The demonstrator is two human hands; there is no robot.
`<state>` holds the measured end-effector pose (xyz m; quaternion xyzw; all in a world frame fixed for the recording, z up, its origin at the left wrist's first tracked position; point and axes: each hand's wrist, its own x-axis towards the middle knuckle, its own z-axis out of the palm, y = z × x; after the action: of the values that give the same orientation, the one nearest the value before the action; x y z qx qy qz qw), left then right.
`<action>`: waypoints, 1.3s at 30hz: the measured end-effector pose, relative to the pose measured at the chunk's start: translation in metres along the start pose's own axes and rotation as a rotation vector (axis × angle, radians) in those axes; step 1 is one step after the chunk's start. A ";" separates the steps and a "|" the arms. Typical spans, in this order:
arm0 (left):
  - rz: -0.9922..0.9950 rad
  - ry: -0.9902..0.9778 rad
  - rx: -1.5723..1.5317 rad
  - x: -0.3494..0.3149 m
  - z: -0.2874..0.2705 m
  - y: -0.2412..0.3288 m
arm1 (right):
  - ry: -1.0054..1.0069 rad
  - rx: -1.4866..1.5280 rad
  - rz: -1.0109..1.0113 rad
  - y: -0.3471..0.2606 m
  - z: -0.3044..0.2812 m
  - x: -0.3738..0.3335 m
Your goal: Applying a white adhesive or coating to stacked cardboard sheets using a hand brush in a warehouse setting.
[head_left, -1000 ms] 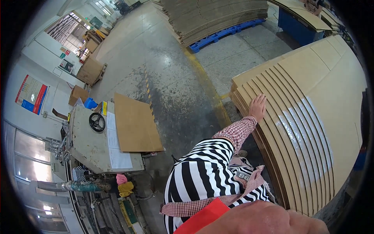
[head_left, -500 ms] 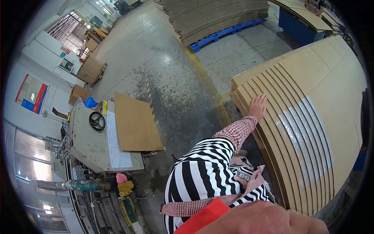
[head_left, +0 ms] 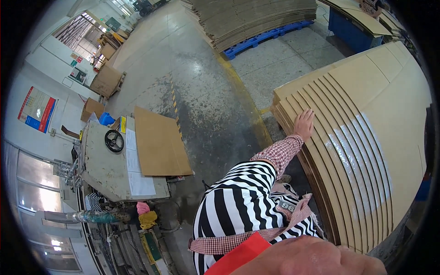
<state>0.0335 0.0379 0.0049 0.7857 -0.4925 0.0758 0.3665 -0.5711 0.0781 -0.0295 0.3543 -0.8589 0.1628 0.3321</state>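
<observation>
My left hand lies palm down on the left part of a large stack of brown cardboard sheets. Its fingers stretch out across the stepped edges, where the upper sheets are fanned in overlapping strips. No sheet is lifted under it. A glossy, light-reflecting patch runs across the fanned sheets. My left arm wears a black-and-white striped sleeve with a red-checked cuff cover. My right hand is out of sight.
To the left stands a worn machine table with a black handwheel, papers and a loose cardboard sheet. Farther off, another cardboard stack rests on a blue pallet. At the far right someone stands by a blue-sided table.
My left hand stays on the fanned cardboard, shifted only very slightly. The stack looks the same.
</observation>
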 end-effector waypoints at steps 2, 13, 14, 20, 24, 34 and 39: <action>-0.001 -0.008 0.005 0.000 0.000 0.000 | 0.000 -0.004 0.000 0.006 0.017 -0.001; -0.009 -0.015 -0.005 -0.001 -0.002 0.002 | 0.002 -0.014 -0.006 0.017 0.052 -0.004; 0.011 0.022 0.000 0.000 -0.002 0.001 | 0.001 -0.013 -0.007 0.016 0.053 -0.004; -0.014 -0.048 -0.015 0.000 -0.002 0.000 | -0.011 -0.012 -0.009 0.013 0.057 -0.007; -0.003 -0.040 -0.021 0.000 -0.003 0.000 | -0.011 -0.011 -0.009 0.010 0.059 -0.007; -0.012 -0.059 -0.024 0.001 -0.005 0.001 | 0.000 -0.022 0.004 0.010 0.061 -0.008; -0.003 -0.037 -0.023 0.001 -0.004 0.000 | -0.001 -0.030 0.011 0.010 0.063 -0.009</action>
<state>0.0348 0.0394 0.0088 0.7835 -0.4986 0.0551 0.3667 -0.6023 0.0577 -0.0820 0.3446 -0.8633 0.1515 0.3362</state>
